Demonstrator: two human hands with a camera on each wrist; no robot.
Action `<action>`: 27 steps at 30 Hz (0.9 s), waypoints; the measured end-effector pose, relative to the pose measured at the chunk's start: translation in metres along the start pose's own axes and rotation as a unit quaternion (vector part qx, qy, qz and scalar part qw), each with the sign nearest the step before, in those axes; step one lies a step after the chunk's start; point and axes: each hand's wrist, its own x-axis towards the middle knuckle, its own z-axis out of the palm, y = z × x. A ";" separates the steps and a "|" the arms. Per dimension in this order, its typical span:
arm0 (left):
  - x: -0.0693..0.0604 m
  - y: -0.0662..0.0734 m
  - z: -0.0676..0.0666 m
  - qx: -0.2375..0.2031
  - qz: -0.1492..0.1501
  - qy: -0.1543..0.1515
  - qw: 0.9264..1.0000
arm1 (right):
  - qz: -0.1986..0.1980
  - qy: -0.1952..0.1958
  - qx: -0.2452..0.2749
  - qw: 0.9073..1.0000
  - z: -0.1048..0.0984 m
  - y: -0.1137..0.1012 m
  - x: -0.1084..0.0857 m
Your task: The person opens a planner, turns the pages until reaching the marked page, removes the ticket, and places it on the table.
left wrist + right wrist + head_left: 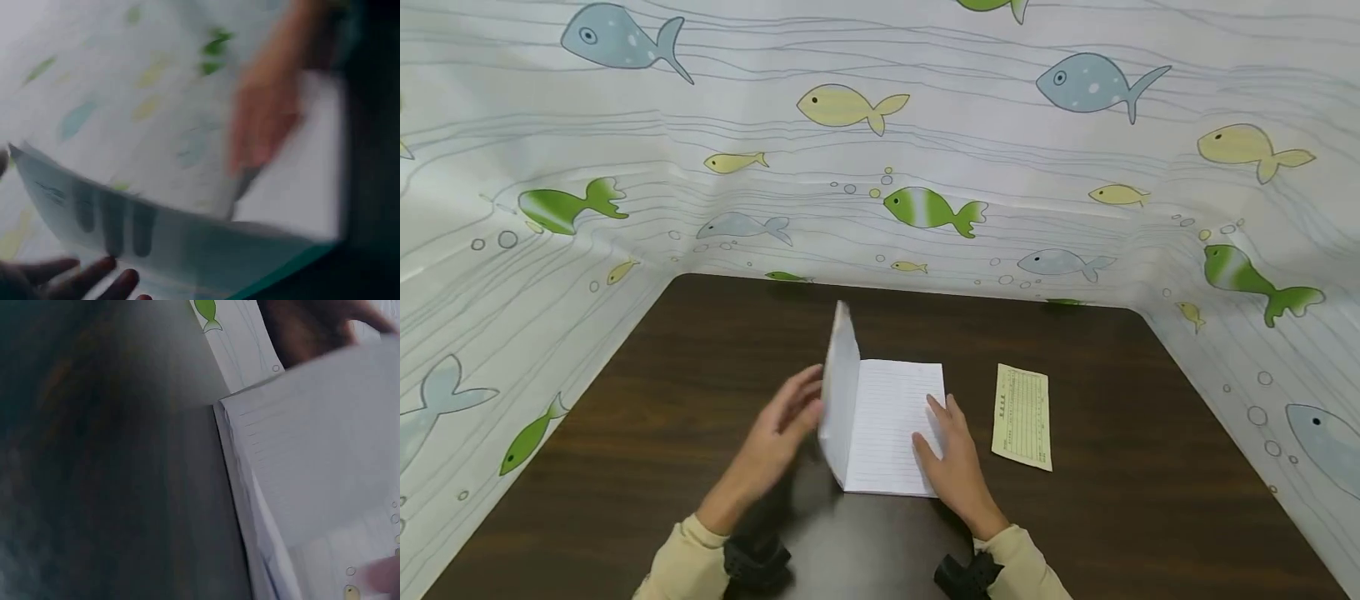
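Observation:
A notebook with lined white pages [891,433] lies open on the dark table, its front cover [841,392] standing nearly upright on the left side. My left hand [778,425] is at the outer face of that cover, fingers loosely bent; in the left wrist view its fingers [94,275] are spread close to the cover [175,244], and contact is hard to tell. My right hand [955,467] rests with spread fingers on the right edge of the lined page. The right wrist view has the page [312,450] with one blurred fingertip [382,575] at the corner.
A pale yellow printed slip [1022,417] lies on the table to the right of the notebook. Around the dark wooden table [1105,375] hangs a white curtain [865,50] patterned with fish. A black band [756,562] is on each wrist.

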 end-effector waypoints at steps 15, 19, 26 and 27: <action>0.005 -0.044 0.067 0.357 0.125 -0.154 0.913 | -0.083 -0.076 -0.159 0.981 0.009 0.020 0.010; 0.019 -0.045 0.067 0.368 0.110 -0.179 0.906 | -0.098 -0.102 -0.202 0.969 0.010 0.023 0.019; 0.043 -0.019 0.061 0.394 0.009 -0.234 0.889 | -0.066 -0.165 -0.230 0.957 0.001 0.009 0.029; 0.047 -0.015 0.060 0.398 0.000 -0.221 0.890 | -0.066 -0.159 -0.238 0.956 -0.001 0.005 0.031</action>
